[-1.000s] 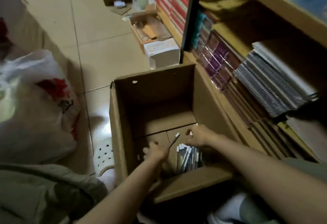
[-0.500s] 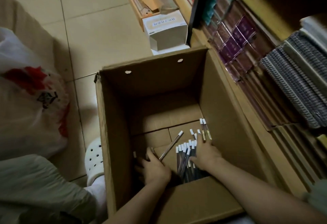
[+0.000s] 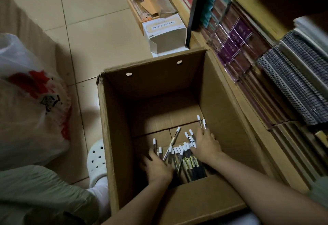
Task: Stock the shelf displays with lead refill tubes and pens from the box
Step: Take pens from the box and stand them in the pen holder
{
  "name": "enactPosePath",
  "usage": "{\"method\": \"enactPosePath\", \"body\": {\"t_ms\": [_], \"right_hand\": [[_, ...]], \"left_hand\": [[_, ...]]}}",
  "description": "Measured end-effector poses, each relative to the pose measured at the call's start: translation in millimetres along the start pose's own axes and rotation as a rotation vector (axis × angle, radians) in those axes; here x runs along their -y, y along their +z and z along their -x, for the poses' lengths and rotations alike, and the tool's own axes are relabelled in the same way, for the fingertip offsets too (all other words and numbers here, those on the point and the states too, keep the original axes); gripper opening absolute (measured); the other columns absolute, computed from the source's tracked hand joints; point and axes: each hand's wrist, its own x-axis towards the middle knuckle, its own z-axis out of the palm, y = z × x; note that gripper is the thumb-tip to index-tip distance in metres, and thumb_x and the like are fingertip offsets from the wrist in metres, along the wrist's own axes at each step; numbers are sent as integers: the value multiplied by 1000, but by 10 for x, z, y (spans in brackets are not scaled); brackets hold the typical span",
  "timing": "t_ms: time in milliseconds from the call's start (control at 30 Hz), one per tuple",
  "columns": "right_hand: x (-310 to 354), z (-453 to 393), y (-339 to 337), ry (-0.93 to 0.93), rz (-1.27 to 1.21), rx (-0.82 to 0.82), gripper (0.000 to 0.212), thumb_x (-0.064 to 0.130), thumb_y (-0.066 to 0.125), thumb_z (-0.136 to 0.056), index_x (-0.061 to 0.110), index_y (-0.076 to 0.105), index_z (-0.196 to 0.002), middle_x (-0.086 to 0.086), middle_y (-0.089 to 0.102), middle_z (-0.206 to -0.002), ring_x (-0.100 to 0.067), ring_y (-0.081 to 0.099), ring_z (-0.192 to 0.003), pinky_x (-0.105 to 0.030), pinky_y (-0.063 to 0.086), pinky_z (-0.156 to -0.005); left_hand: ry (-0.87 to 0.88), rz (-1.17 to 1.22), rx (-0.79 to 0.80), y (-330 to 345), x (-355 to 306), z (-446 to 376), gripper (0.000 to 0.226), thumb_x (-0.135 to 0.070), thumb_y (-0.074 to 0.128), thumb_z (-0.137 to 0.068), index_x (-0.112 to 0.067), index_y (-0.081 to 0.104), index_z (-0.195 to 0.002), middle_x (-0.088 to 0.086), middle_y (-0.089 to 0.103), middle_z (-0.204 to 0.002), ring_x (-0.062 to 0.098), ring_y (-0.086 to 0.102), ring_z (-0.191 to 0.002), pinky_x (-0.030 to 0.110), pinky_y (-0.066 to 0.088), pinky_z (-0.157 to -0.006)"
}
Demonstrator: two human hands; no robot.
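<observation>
Cardboard box (image 3: 113,136): white-capped pens (image 3: 186,155) heaped between both hands. Left hand (image 3: 157,167) fingers relaxed, touching pens; right hand (image 3: 205,145) fingers spread flat over heap.

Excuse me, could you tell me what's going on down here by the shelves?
A person is reaching into a cardboard box on the floor beside the shelves. Both hands are at the bottom among loose white-capped pens: the left hand rests on pens at the left edge of the pile, and the right hand lies over those at the right. They seem to be gathering the pens together; nothing has been lifted out yet.
</observation>
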Motion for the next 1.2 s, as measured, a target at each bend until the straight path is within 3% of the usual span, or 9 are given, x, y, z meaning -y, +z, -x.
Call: {"method": "enactPosePath", "body": {"t_ms": [100, 200, 300, 400, 600, 733, 900, 1067, 1200], "right_hand": [[-19, -7, -12, 4, 26, -101, 75, 33, 64, -90, 15, 19, -147, -17, 32, -145, -32, 39, -130, -41, 41, -101], [-51, -39, 7, 15, 1, -74, 75, 27, 62, -92, 14, 15, -150, -19, 32, -146, -33, 44, -128, -40, 44, -100], [-42, -66, 40, 57, -115, 3, 83, 27, 62, -93, 16, 6, -153, -20, 23, -153, -37, 37, -134, -43, 40, -104], [-22, -69, 69, 91, -186, -39, 85, 32, 65, -91, 17, 7, -152, -17, 25, -151, -35, 29, -137, -43, 37, -106], [-44, -110, 74, 115, -268, -65, 87, 25, 74, -86, 13, 15, -150, -18, 34, -145, -34, 37, -134, -38, 41, -101], [-40, -142, 112, 189, -366, -53, 73, 19, 77, -82, 6, 32, -138, -18, 49, -136, -34, 49, -126, -40, 44, -97], [-102, -189, 88, 202, -343, -3, 49, 30, 80, -80, 5, 58, -116, -13, 62, -121, -30, 60, -111, -35, 50, -87], [-183, -196, 108, 131, -398, -39, 43, 27, 79, -81, 7, 63, -115, -11, 65, -118, -28, 60, -110, -31, 47, -88], [-201, -186, 135, 91, -414, -55, 28, 23, 74, -85, 9, 68, -109, -9, 69, -109, -26, 64, -101, -24, 45, -78]], "left_hand": [[89, -45, -72, 90, -23, 14, 85, -19, 73, -83, -17, 19, -149, 9, 21, -151, 31, 28, -137, 39, 37, -108], [122, -50, -103, 145, -93, 13, 83, -21, 73, -83, -16, 21, -147, 6, 26, -146, 28, 33, -132, 36, 40, -105], [122, 6, -93, 203, -149, -15, 79, -18, 74, -82, -14, 25, -144, 6, 30, -143, 26, 33, -132, 34, 39, -105], [133, 84, -73, 263, -206, -47, 70, -19, 74, -83, -11, 33, -139, 6, 40, -138, 25, 36, -130, 34, 36, -106], [130, 111, -10, 354, -359, -93, 53, -16, 68, -87, -10, 42, -133, 9, 44, -134, 24, 41, -127, 35, 38, -108], [141, 106, -18, 414, -397, -84, 43, -14, 63, -91, -9, 46, -130, 10, 46, -132, 24, 42, -126, 32, 38, -105], [73, 128, -6, 455, -476, -95, 40, -10, 58, -93, -5, 45, -131, 15, 42, -134, 28, 38, -129, 33, 34, -107], [61, 151, -20, 545, -499, -49, 30, -3, 49, -94, -5, 44, -124, 14, 37, -133, 27, 33, -126, 34, 33, -103], [101, 152, -43, 591, -477, -15, 25, -4, 46, -96, -4, 46, -121, 12, 39, -131, 26, 35, -121, 33, 35, -98]]}}
